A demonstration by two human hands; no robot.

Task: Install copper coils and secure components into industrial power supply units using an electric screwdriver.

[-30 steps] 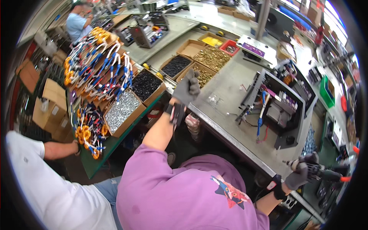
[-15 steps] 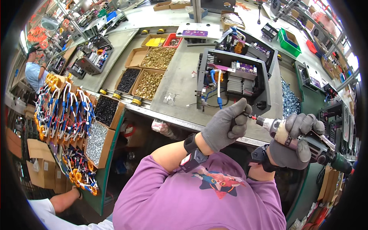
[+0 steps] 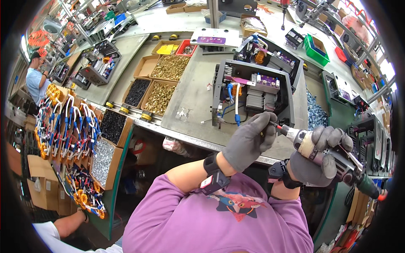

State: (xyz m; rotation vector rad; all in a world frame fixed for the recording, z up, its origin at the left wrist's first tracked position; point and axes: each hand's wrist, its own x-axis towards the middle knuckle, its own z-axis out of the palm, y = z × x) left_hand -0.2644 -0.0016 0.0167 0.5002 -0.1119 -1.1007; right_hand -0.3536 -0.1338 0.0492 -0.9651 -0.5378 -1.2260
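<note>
My right hand (image 3: 314,164), in a grey glove, is wrapped round a power screwdriver (image 3: 345,169) held nearly level, its bit pointing left. At the bit's red-banded tip, the fingertips of my gloved left hand (image 3: 248,145) are pinched together. Whatever they hold there is too small and too covered to make out. Just beyond both hands stands an open black metal housing (image 3: 290,113) with grey heat sinks (image 3: 258,101), a purple circuit board (image 3: 266,81) and white and blue cables (image 3: 236,103). Neither hand touches the housing.
A second housing (image 3: 291,52) stands behind the first. To the left are boxes of brass-coloured fasteners (image 3: 159,98), black parts (image 3: 113,125) and silver screws (image 3: 103,158), plus hanging cable bundles (image 3: 69,126). Blue-grey parts (image 3: 315,111) lie to the right. Other people (image 3: 36,80) are at the left.
The scene has shifted slightly left in view. My left hand has turned a little, its fingers still pinched at the bit tip. The screwdriver's rear end has dipped slightly.
</note>
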